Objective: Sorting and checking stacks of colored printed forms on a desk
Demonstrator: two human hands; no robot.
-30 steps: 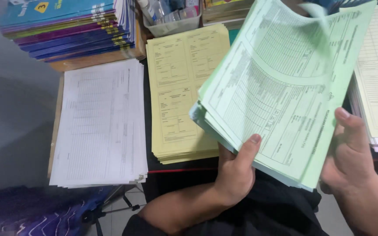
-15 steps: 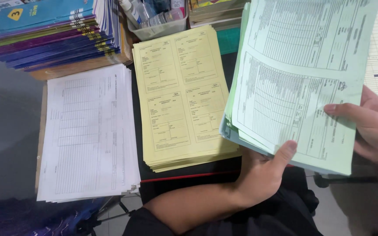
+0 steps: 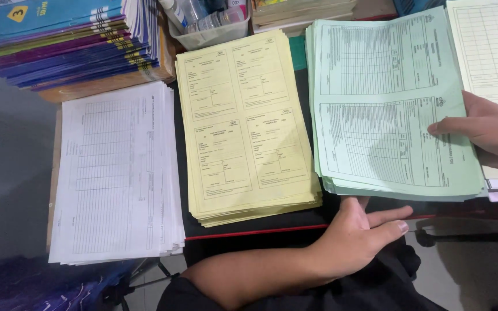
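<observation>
The stack of green forms lies flat on the counter, just right of the stack of yellow forms and left of a cream-coloured stack at the far right. The right hand rests on the green stack's right edge, fingers held together and laid over the top sheet, thumb hidden beneath or behind. The left hand sits just below the stack's near edge, palm open, fingers spread and gripping nothing. Judgement: the step in hand is seating the green stack in its place in the row. The sheets show slightly stepped edges at the lower left; squaring them would call for both hands pressing the sides inward. A stack of white forms lies at far left, apart.
</observation>
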